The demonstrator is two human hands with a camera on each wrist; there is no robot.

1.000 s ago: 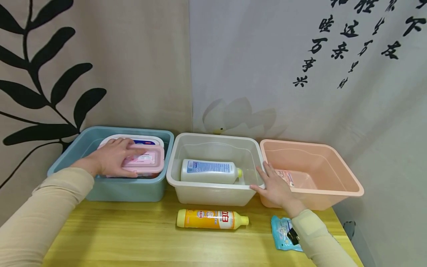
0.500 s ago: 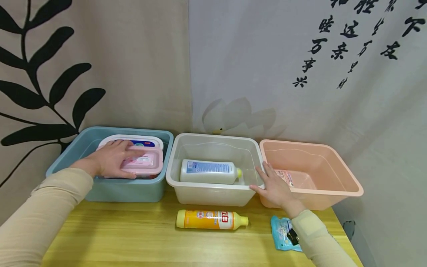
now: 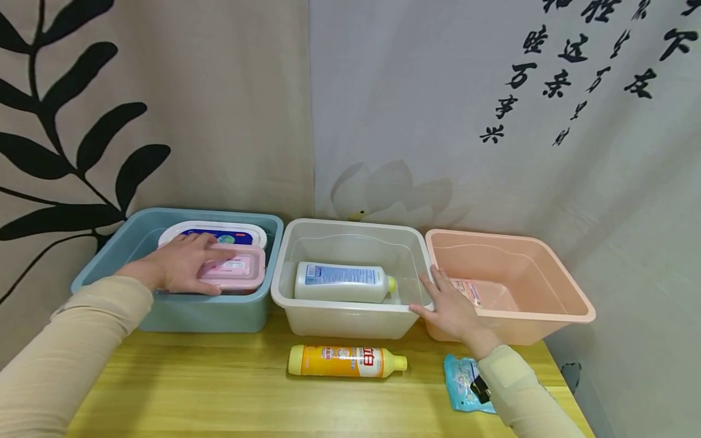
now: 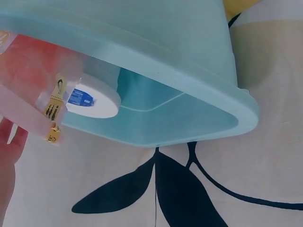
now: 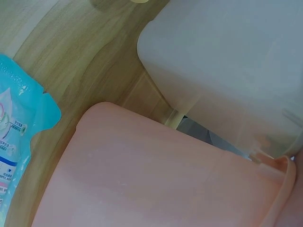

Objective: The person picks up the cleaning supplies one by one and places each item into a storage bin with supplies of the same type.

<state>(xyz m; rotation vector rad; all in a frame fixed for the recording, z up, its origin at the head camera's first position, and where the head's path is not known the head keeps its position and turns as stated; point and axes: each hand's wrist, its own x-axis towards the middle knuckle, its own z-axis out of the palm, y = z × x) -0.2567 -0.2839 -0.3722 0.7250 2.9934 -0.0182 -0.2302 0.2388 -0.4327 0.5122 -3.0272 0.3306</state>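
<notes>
In the head view, my left hand [image 3: 181, 263] grips a pink-lidded plastic box [image 3: 243, 269] inside the blue bin [image 3: 202, 316], thumb along its near side. The left wrist view shows the box's see-through reddish side [image 4: 35, 66] with a gold sticker. Behind it lies a white oval container [image 3: 257, 233] with a blue label. My right hand [image 3: 451, 304] has its fingers spread, touching the right rim of the whitish bin [image 3: 350, 322], where the peach bin [image 3: 526, 243] meets it. The right palm is hidden from view.
A white bottle [image 3: 339, 281] with a yellow-green cap lies in the whitish bin. A small printed packet [image 3: 467, 291] is in the peach bin. On the wooden table [image 3: 246, 401] lie a yellow-orange bottle [image 3: 345, 361] and a blue pouch [image 3: 460, 389], partly under the right forearm.
The pink-lidded box and my left hand have shifted slightly left, and the box's lid sits a little lower, showing more of the white container's label. My right hand stays at the rim.
</notes>
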